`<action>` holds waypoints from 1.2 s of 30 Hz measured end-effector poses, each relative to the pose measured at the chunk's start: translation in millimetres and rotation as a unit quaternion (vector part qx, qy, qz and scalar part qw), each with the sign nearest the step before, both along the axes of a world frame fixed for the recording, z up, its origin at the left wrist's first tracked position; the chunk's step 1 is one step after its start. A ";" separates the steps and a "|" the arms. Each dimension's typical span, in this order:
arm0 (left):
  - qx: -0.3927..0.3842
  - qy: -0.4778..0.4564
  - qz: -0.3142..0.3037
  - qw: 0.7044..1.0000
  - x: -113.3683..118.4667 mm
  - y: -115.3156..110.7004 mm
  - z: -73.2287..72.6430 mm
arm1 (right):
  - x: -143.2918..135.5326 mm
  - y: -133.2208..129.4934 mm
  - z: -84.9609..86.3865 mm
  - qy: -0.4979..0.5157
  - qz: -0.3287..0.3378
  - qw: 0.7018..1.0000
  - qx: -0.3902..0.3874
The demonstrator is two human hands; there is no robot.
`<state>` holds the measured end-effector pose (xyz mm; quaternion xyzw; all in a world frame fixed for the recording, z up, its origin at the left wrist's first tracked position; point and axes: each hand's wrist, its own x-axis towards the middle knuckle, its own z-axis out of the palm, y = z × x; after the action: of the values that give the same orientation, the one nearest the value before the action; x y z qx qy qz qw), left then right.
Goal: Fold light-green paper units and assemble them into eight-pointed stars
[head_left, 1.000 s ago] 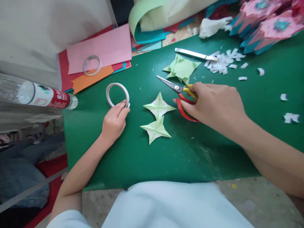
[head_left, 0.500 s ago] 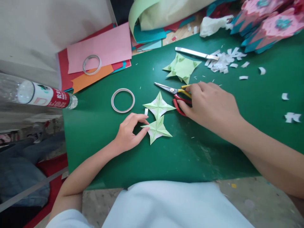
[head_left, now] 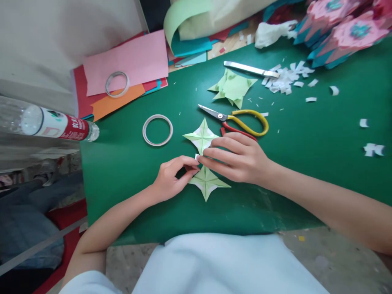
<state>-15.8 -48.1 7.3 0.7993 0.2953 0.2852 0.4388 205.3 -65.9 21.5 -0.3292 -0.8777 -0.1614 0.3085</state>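
Observation:
My left hand [head_left: 173, 178] pinches the edge of the nearer light green folded paper star [head_left: 208, 184], which lies on the green table. A small white strip [head_left: 196, 157] shows at the fingertips of both hands. My right hand [head_left: 237, 157] reaches in from the right with its fingers bent together at that strip; its thumb is hidden. Partly under the right fingers is a second green paper star [head_left: 202, 136] with white patches between its points. Just beyond it lie scissors [head_left: 220, 116] with one yellow and one red handle, blades slightly apart, touched by neither hand.
A tape roll [head_left: 157, 130] lies left of the stars, another roll [head_left: 117, 84] on coloured paper [head_left: 127, 57]. Farther back are stacked green stars [head_left: 234, 87], a metal-bladed cutter [head_left: 251, 70] and white scraps [head_left: 284, 79]. A bottle [head_left: 61, 122] is at left, paper flowers [head_left: 346, 36] at far right.
My right hand has let go of the scissors and moved left to the white strip at my left fingertips. The nearer star has shifted slightly toward me and turned.

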 end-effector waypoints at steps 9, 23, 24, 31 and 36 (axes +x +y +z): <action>-0.025 -0.057 -0.047 0.997 -2.1 3.9 1.1 | -2.7 1.2 3.8 0.031 0.001 0.996 0.088; 0.132 0.141 -0.059 0.979 0.8 -0.4 4.0 | 4.5 -8.2 10.5 0.059 -0.119 0.931 -0.340; 0.134 0.146 -0.057 0.978 0.6 -0.8 3.4 | 0.6 -11.7 10.5 0.063 -0.117 0.915 -0.382; 0.126 0.137 -0.050 0.981 -1.9 -0.8 -1.6 | -13.6 -19.4 1.6 0.187 -0.087 0.847 -0.490; 0.099 0.064 -0.040 0.992 -2.8 0.0 -3.1 | -13.7 -17.1 2.2 0.278 -0.063 0.815 -0.505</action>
<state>-18.6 -48.1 4.1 0.8665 0.2606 0.2437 0.3490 191.7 -83.0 23.7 -0.5240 -0.6902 0.3839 0.3189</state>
